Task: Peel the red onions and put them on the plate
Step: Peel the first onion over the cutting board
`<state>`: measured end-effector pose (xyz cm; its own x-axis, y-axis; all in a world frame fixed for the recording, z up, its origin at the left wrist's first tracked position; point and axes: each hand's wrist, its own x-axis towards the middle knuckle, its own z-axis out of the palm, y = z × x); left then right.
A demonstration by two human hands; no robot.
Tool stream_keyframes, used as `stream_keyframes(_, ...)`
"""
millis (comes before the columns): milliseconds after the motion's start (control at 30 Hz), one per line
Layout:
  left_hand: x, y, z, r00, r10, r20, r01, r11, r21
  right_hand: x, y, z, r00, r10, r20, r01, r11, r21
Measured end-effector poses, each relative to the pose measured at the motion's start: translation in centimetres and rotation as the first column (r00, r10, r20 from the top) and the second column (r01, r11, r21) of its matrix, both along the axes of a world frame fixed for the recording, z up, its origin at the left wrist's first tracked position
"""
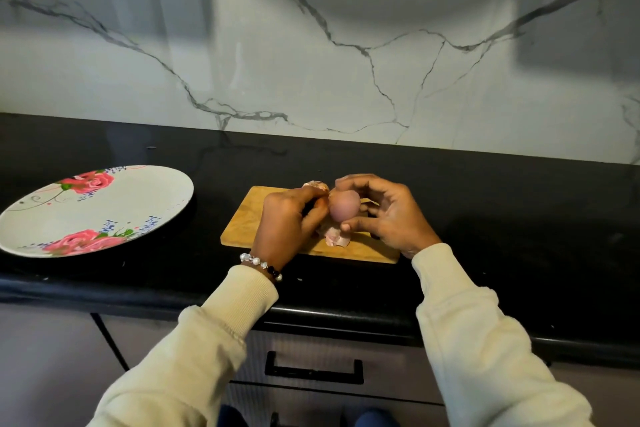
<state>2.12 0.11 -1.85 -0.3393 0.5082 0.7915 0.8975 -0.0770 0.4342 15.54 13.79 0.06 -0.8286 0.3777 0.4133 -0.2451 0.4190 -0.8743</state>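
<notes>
Both hands' grip: left hand [289, 218] and right hand [384, 215] hold red onion [344, 206].

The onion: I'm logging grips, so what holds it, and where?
Both hands hold the red onion above the cutting board: right hand around its right side, left hand at its left edge.

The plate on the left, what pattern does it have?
The plate is white with pink roses, green leaves and small blue dots, seen in the head view.

Bare counter [214, 184] lies between cutting board [242, 225] and plate [149, 191].
</notes>
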Motion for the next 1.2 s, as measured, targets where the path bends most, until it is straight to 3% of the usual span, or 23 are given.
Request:
stream_keyframes(233,0.23,-0.03,0.11,0.99,-0.045,0.137,0.047,0.999,-0.01,-0.22,0.22,-0.3,0.999,-0.027,-0.038,0.029,0.999,0.046)
stream_keyframes(600,0.38,0.01,0.3,0.992,0.052,0.114,-0.043,0.995,-0.085,-0.2,-0.11,-0.58,0.999,-0.032,-0.021,0.034,0.996,0.079)
stream_keyframes(700,0.2,0.04,0.32,0.984,0.114,0.135,-0.098,0.989,-0.114,-0.07,-0.19,-0.51,0.999,-0.025,-0.031,0.026,0.999,0.026)
stream_keyframes(833,0.05,-0.11,0.32,0.977,0.124,0.174,-0.118,0.992,-0.044,0.25,-0.23,-0.06,0.992,-0.027,-0.124,0.014,0.995,-0.101)
stream_keyframes(933,0.0,-0.21,0.28,0.987,0.099,0.127,-0.094,0.995,-0.043,0.39,-0.16,0.14,0.993,-0.023,-0.114,0.004,0.986,-0.168)
stream_keyframes(1033,-0.34,-0.06,0.08,0.992,0.112,0.06,-0.109,0.993,-0.038,0.3,-0.19,0.06,0.995,-0.032,-0.094,0.02,0.991,-0.134)
stream_keyframes(1200,-0.22,0.26,0.02,0.999,0.023,0.022,-0.019,0.987,-0.161,0.42,-0.24,0.02,0.999,-0.024,-0.043,0.021,0.997,-0.078)
